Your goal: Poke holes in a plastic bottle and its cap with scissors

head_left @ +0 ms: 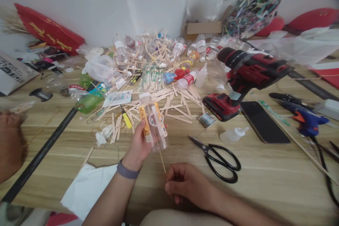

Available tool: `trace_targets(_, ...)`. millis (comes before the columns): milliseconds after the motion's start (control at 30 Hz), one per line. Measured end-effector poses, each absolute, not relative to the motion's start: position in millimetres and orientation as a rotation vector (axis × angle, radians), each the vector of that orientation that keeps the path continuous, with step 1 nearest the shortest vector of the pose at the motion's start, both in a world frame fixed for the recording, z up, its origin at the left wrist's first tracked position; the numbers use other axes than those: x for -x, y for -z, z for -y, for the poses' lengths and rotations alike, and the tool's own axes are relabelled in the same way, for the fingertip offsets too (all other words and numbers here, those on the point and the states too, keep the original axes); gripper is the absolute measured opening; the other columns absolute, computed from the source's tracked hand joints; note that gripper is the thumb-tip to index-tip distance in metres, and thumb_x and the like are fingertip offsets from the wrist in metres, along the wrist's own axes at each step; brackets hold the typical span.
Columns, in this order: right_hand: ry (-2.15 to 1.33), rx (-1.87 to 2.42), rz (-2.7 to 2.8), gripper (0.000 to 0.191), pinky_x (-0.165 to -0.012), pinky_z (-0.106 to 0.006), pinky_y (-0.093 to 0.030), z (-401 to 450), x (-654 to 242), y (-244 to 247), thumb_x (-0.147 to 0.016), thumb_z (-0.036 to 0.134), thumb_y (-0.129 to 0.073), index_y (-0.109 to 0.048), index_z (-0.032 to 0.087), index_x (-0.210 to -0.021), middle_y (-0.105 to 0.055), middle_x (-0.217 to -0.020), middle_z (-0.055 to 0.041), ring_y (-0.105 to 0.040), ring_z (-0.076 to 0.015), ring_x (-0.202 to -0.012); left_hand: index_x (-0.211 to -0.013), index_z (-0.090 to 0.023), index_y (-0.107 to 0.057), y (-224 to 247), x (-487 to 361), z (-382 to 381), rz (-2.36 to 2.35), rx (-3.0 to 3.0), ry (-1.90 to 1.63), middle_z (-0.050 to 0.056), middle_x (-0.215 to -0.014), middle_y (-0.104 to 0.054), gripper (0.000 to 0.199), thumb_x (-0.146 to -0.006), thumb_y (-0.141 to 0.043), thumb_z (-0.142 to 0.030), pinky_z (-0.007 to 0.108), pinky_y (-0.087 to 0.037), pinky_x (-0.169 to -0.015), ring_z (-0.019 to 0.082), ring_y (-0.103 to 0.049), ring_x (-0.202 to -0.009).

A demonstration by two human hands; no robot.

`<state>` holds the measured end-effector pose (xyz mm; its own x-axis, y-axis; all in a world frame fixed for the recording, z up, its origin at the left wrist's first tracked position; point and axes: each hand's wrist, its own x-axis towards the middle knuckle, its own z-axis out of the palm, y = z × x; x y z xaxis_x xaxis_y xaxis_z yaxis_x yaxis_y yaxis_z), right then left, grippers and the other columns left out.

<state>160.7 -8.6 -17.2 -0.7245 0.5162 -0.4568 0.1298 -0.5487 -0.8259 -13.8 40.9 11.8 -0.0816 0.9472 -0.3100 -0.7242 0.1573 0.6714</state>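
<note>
A clear plastic bottle [153, 123] with a yellow label and white cap is gripped in my left hand [140, 143], tilted over the table's middle. My right hand [182, 183], lower and nearer to me, pinches a thin wooden stick [162, 160]. The stick's upper end meets the lower part of the bottle; whether it passes inside or lies against the wall I cannot tell. To the right of the bottle lie black-handled scissors [215, 159]. A small white squeeze bottle [233, 134] rests on its side beyond them.
Loose craft sticks [182, 111] and several plastic bottles cover the back. A red cordless drill [238, 77], black phone [265, 122] and blue glue gun [304, 116] are on the right. White paper [90, 189] lies front left; another person's hand [12, 144] is at the left edge.
</note>
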Motion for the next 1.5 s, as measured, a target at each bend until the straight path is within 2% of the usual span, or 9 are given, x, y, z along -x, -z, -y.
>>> trace_targets(300, -2.357, 0.851, 1.388, 0.049, -0.051, -0.021, -0.034, 9.4, -156.8, 15.1, -0.075, 0.064, -0.068, -0.057, 0.016, -0.075, -0.063, -0.075, -0.0016, -0.049, -0.0075, -0.050, -0.112, -0.013, -0.071, 5.6, 17.2, -37.9, -0.725, -0.539, -1.344, 0.012, -0.113, -0.076, 0.068, -0.064, -0.083, -0.059, 0.029, -0.055, -0.088, 0.022, -0.072, -0.097)
trace_targets(433, -2.362, 0.820, 1.406, 0.055, -0.051, -0.022, -0.033, 11.0, -155.1, 18.0, -0.078, 0.071, -0.063, -0.057, 0.017, -0.081, -0.063, -0.076, -0.0013, -0.048, -0.0078, -0.050, -0.113, -0.016, -0.071, 4.2, 18.7, -35.6, -0.640, -0.554, -1.206, 0.013, -0.112, -0.076, 0.068, -0.066, -0.078, -0.064, 0.041, -0.055, -0.091, 0.028, -0.071, -0.100)
trace_targets(567, -2.358, 0.800, 1.429, 0.059, -0.052, -0.022, -0.031, 9.6, -152.9, 18.8, -0.078, 0.075, -0.061, -0.056, 0.017, -0.082, -0.061, -0.073, -0.0003, -0.045, -0.0076, -0.051, -0.114, -0.023, -0.070, 1.3, 22.0, -34.6, -0.521, -0.507, -0.993, 0.010, -0.111, -0.076, 0.068, -0.066, -0.074, -0.071, 0.048, -0.060, -0.079, 0.033, -0.073, -0.096)
trace_targets(733, -2.370, 0.764, 1.480, 0.060, -0.053, -0.022, -0.032, 8.9, -149.3, 14.0, -0.080, 0.076, -0.057, -0.056, 0.017, -0.084, -0.061, -0.075, -0.0016, -0.045, -0.0079, -0.052, -0.113, -0.025, -0.071, -0.5, 22.7, -32.5, -0.573, -0.536, -1.000, 0.008, -0.110, -0.075, 0.062, -0.064, -0.080, -0.062, 0.024, -0.055, -0.049, 0.028, -0.073, -0.091)
trace_targets(867, -2.307, 0.794, 1.581, 0.057, -0.053, -0.023, -0.035, 8.8, -146.5, 14.7, -0.083, 0.074, -0.051, -0.056, 0.017, -0.085, -0.063, -0.076, -0.0034, -0.047, -0.0091, -0.052, -0.110, -0.025, -0.071, -2.0, 20.4, -30.2, -0.700, -0.583, -1.037, 0.007, -0.107, -0.075, 0.065, -0.059, -0.083, -0.062, 0.020, -0.046, -0.043, 0.026, -0.072, -0.087)
trace_targets(1067, -1.717, 1.098, 1.787, 0.028, -0.057, -0.025, -0.033, -19.2, -171.2, 7.9, -0.086, 0.045, -0.059, -0.061, 0.018, -0.078, -0.055, -0.066, -0.0010, -0.047, -0.0145, -0.062, -0.106, -0.020, -0.069, -4.6, 20.7, -30.1, -0.879, -0.640, -1.068, 0.011, -0.102, -0.075, 0.057, -0.062, -0.082, -0.054, 0.024, -0.047, -0.047, 0.025, -0.070, -0.079)
trace_targets(1300, -0.608, 1.024, 1.990, 0.031, -0.062, -0.026, -0.045, -54.5, -189.4, -30.4, -0.097, 0.028, -0.051, -0.051, 0.019, -0.127, -0.064, -0.094, -0.0048, -0.060, -0.0140, -0.066, -0.120, -0.017, -0.065, -10.5, 24.2, -28.8, -1.029, -0.689, -0.957, 0.013, -0.093, -0.075, 0.063, -0.066, -0.078, -0.048, 0.025, -0.045, -0.047, 0.027, -0.070, -0.078)
trace_targets(1400, -0.344, 0.915, 2.182, 0.019, -0.061, -0.026, -0.043, -59.6, -182.4, -35.1, -0.103, 0.025, -0.044, -0.059, 0.019, -0.112, -0.065, -0.090, -0.0055, -0.062, -0.0157, -0.070, -0.122, -0.017, -0.065, -10.9, 25.2, -27.4, -1.066, -0.705, -0.901, 0.012, -0.091, -0.075, 0.067, -0.064, -0.079, -0.048, 0.025, -0.044, -0.046, 0.025, -0.068, -0.073)
trace_targets(1500, -0.365, 0.840, 2.221, 0.030, -0.056, -0.025, -0.039, -59.4, -178.5, -33.8, -0.105, 0.030, -0.041, -0.057, 0.018, -0.082, -0.061, -0.078, -0.0043, -0.058, -0.0150, -0.066, -0.113, -0.015, -0.070, -10.7, 26.3, -27.8, -1.059, -0.718, -0.882, 0.011, -0.087, -0.074, 0.062, -0.061, -0.081, -0.047, 0.028, -0.047, -0.054, 0.023, -0.067, -0.073)
